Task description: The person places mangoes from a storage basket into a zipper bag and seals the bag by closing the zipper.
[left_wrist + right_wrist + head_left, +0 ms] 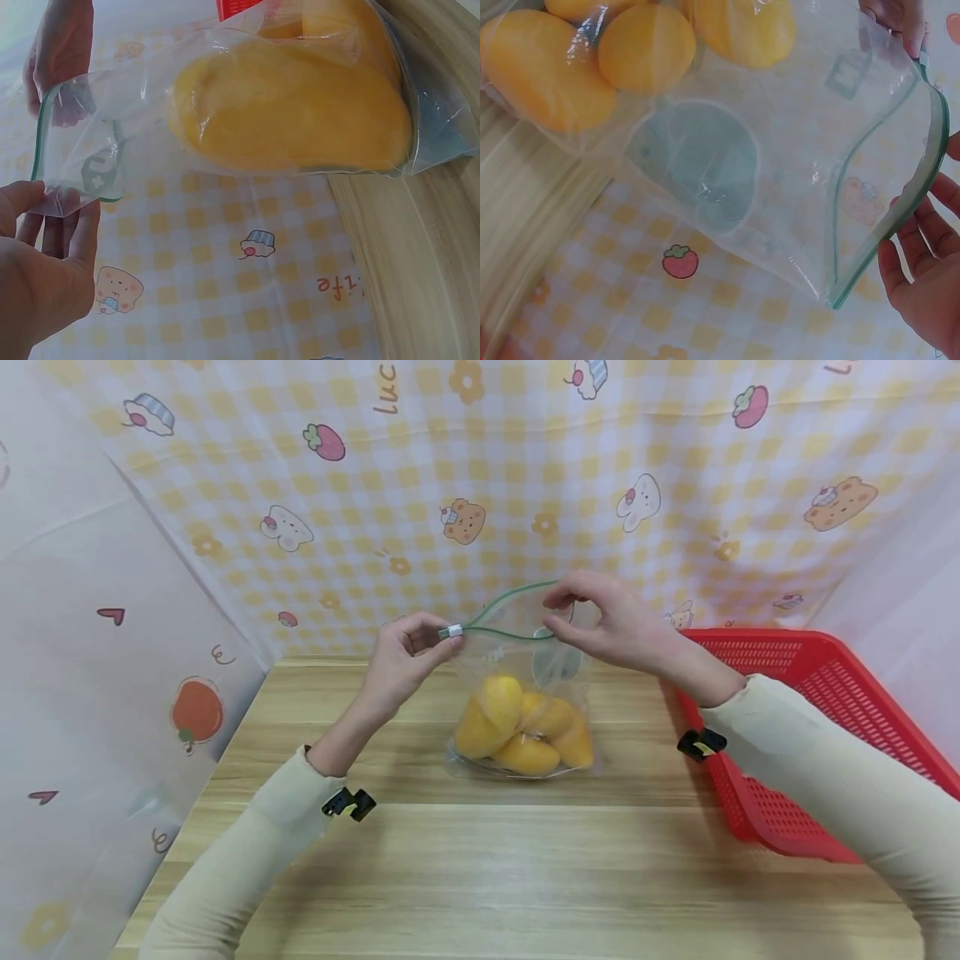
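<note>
A clear zip bag with a green zip rim stands upright on the wooden table, its mouth spread apart. Several yellow mangoes fill its lower part; in the left wrist view one mango shows large through the plastic. My left hand pinches the bag's left top corner beside a white slider. At the right side of the mouth, my right hand holds the green rim with thumb and fingers. In the right wrist view, the right hand's fingers lie against that rim.
To the right, partly under my right forearm, stands a red plastic basket with perforated walls. A checked cloth with cartoon prints hangs behind the wooden table. White printed cloth covers the left side.
</note>
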`<state>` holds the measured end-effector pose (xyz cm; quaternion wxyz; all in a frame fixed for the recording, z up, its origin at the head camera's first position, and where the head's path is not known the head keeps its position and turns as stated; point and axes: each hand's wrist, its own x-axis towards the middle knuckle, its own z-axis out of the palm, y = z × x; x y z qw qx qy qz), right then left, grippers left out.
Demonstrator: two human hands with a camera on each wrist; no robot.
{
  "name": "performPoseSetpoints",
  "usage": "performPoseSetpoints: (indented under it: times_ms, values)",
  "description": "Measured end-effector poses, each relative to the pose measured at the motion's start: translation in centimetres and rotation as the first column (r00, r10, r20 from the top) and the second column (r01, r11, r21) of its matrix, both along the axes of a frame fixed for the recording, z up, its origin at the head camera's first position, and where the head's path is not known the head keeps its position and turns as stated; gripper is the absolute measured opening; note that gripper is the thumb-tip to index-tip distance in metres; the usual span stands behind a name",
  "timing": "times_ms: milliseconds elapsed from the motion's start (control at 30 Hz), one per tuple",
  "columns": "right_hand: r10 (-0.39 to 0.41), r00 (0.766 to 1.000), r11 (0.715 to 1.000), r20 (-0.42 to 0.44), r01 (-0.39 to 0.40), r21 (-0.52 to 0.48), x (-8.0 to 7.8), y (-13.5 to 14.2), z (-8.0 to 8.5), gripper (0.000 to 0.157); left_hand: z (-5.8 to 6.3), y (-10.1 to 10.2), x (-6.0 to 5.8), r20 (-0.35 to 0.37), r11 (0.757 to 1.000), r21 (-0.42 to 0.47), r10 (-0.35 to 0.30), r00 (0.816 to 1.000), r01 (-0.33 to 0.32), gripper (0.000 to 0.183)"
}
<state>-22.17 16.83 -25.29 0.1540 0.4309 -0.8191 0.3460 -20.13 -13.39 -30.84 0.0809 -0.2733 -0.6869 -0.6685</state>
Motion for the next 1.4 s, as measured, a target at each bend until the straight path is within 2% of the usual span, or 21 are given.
performPoseSetpoints:
  times_ms: [267,500,700,833,1000,1167,1400]
  values:
    - [-0.002,1.0,1.0,-0.004,0.002,0.01,0.0,0.2,-0.1,0.013,0.0,-0.4,0.2,-0.034,0.992,-0.081,0.099,0.995,-0.101,0.012]
    - [-0.005,0.999,0.997,-0.038,0.008,0.073,0.0,-1.1,0.6,0.017,0.0,-1.2,0.4,-0.053,0.988,-0.096,0.114,0.992,-0.119,0.009]
    - [0.116,0.992,0.991,-0.046,-0.113,0.076,-0.6,-3.6,0.7,0.02,-0.3,-1.4,0.4,-0.08,0.99,-0.056,0.126,0.989,-0.131,0.009]
    - [0.183,0.982,0.978,-0.05,-0.176,0.111,-0.8,-5.4,0.7,0.025,-0.3,-1.3,0.3,-0.086,0.99,-0.047,0.127,0.988,-0.131,0.01]
    - [0.212,0.976,0.967,-0.057,-0.201,0.158,-0.9,-7.2,0.5,0.031,-0.3,-1.1,0.4,-0.116,0.989,-0.054,0.129,0.985,-0.136,0.014]
    - [0.236,0.97,0.959,-0.055,-0.223,0.174,-1.0,-8.1,0.1,0.03,-0.4,-0.9,0.3,-0.126,0.989,-0.053,0.128,0.984,-0.135,0.013]
    - [0.289,0.957,0.953,-0.034,-0.284,0.105,-1.3,-8.4,-0.8,0.019,-0.5,-0.4,0.4,-0.129,0.989,-0.059,0.125,0.984,-0.134,0.006]
